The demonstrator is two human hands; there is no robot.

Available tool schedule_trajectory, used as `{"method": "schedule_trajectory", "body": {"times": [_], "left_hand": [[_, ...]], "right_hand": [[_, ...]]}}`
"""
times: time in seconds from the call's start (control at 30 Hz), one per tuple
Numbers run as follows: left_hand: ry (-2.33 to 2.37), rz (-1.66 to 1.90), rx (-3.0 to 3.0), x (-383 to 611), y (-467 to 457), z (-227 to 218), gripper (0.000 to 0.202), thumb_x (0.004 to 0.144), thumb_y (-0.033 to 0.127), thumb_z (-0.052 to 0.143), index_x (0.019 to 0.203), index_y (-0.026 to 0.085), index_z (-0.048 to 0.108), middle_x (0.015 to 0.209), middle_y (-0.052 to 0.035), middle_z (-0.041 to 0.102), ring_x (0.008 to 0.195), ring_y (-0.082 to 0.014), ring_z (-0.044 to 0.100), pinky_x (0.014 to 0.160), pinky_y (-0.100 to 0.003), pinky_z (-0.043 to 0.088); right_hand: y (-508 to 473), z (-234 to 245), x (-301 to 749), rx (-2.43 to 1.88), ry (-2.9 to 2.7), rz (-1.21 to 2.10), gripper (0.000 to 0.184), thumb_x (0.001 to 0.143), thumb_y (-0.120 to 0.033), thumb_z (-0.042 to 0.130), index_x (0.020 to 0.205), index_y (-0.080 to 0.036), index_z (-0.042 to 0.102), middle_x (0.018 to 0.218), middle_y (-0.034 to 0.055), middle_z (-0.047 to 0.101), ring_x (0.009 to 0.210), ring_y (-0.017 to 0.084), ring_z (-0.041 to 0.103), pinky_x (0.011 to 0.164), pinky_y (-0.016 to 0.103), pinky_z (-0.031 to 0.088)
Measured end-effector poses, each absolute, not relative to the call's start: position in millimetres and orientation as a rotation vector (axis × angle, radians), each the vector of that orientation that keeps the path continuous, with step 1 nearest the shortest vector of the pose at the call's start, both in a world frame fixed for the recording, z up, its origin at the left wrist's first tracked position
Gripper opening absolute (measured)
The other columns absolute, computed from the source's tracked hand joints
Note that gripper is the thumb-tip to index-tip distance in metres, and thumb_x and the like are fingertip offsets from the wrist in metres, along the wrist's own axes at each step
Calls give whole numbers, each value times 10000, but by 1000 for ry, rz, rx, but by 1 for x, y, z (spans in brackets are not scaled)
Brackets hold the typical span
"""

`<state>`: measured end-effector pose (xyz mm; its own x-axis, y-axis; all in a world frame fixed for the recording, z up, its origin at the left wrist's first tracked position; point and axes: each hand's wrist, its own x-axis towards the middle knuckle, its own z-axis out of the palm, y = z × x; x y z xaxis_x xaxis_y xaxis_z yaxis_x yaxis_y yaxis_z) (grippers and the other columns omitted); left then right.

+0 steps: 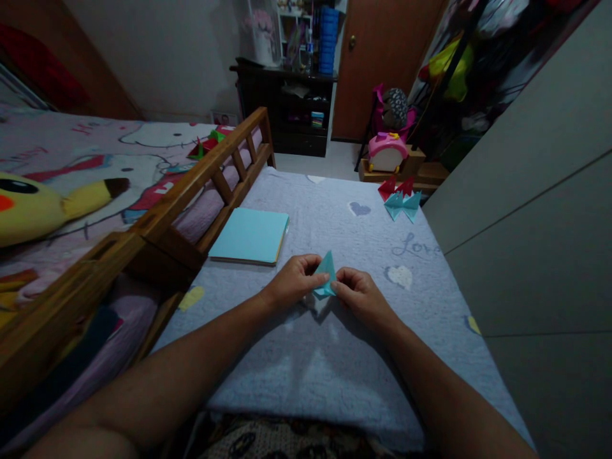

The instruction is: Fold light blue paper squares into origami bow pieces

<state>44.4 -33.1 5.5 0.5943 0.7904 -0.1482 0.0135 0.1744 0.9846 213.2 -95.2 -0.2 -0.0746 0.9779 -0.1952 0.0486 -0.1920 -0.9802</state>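
Observation:
A small light-blue piece of folded origami paper (326,262) is held up between my two hands, its pointed tip upward, just above the bed sheet. My left hand (299,277) pinches its left side, with the thumb across the front. At the lower right edge, my right hand (357,287) grips it between thumb and fingers. Left of my hands lies a stack of square paper (251,236) with a light-blue sheet on top. Toward the far right corner stand folded paper pieces, a light-blue one (402,205) in front of a red one (387,189).
A wooden bed rail (191,197) runs along the left, with a yellow plush toy (43,207) and red and green folded paper (205,146) on the bed beyond. A pale cabinet (540,191) borders the right. Behind are a dark shelf unit (282,115) and a pink toy case (387,153).

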Motion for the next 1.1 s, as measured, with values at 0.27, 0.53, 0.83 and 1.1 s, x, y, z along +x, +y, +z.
{"method": "schedule_trajectory", "body": {"times": [0.27,0.53,0.83,1.1], "left_hand": [[780,535,1255,41,-31,1,251,681,311,763,796,101,686,678,-3,595,554,-88,504,522,-201,376],[798,542,1294,40,-31,6,231,667,311,756,742,109,672,638,6,584,522,-84,488,501,-202,358],[793,548,1161,40,-33,10,279,630,337,796,742,108,681,640,-9,603,527,-95,501,485,-207,374],[820,602,1005,42,-31,7,255,596,299,787,718,109,668,620,-15,617,498,-88,519,479,-203,391]], "right_hand": [[-94,3,214,-1372,-1255,1343,155,728,-327,622,686,-185,576,527,-61,460,485,83,358,463,224,256],[-96,2,216,-1304,-1131,1469,93,650,-233,552,706,-183,607,502,-59,481,456,89,392,451,221,271],[-96,1,217,-1272,-1143,1495,63,670,-234,572,712,-195,597,518,-57,480,456,91,407,453,221,300],[-102,3,214,-1178,-1177,1369,245,706,-167,582,934,-244,537,741,-48,531,562,104,460,505,225,368]]}}
